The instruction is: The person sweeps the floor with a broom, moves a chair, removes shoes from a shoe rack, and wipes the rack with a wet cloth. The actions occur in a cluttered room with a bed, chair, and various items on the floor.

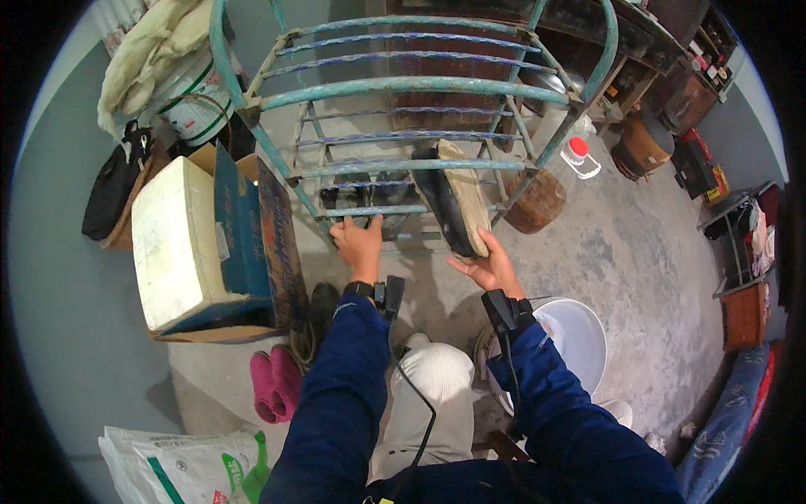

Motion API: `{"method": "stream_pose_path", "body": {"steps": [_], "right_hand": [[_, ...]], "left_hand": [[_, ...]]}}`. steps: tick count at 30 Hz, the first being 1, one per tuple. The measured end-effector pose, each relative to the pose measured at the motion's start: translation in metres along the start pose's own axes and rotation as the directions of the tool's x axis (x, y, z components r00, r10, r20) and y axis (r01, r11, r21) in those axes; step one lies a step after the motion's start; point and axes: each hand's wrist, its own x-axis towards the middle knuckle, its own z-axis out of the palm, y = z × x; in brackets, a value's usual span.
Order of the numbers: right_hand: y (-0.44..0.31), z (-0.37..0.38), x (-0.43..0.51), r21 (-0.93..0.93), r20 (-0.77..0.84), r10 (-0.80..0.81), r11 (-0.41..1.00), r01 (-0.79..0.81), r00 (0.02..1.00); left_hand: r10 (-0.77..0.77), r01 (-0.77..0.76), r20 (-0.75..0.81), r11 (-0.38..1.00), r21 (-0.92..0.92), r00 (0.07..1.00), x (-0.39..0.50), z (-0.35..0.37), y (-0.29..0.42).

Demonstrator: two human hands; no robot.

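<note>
A worn, blue-green metal rack (pixel 415 88) with several tiers of bars stands before me. My right hand (pixel 494 264) holds the near end of a black shoe with a tan sole (pixel 463 208), which is tilted. Its far end reaches under a middle bar of the rack. My left hand (pixel 359 246) is at the front bar of the lowest tier, thumb and fingers spread along it. Dark shoes (pixel 352 190) sit on that tier, just beyond the hand. Whether the fingers grip the bar or a shoe is unclear.
Left stands a cardboard box (pixel 280 252) holding a white foam box (pixel 170 246). Pink boots (pixel 276 384) and dark shoes (pixel 322 309) lie near my left arm. A white bucket (pixel 576 346) is beside my right forearm. A red-capped plastic jug (pixel 538 195) stands right of the rack.
</note>
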Motion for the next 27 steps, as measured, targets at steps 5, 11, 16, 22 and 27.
{"method": "stream_pose_path", "body": {"steps": [5,11,16,22,27], "right_hand": [[0.004,0.014,0.000,0.009,0.020,-0.081,0.997,0.080,0.997],[0.012,0.020,0.001,-0.036,-0.050,-0.126,0.992,0.124,0.991],[0.020,0.018,0.008,-0.039,-0.054,-0.235,0.972,0.233,0.970],[0.022,0.021,0.010,-0.060,-0.171,-0.238,0.971,0.231,0.956],[0.015,0.007,0.019,-0.057,-0.161,-0.227,0.974,0.221,0.960]], "left_hand": [[-0.191,0.190,0.004,0.980,-0.066,0.982,0.011,0.012,0.017],[-0.180,0.190,0.245,0.982,-0.018,0.953,0.036,0.011,0.002],[0.178,-0.199,0.188,0.975,0.099,0.966,-0.007,-0.009,-0.011],[0.395,-0.476,0.343,0.857,0.197,0.852,-0.039,-0.047,-0.114],[0.568,-0.676,0.411,0.713,0.186,0.713,-0.051,-0.047,-0.129]]}}
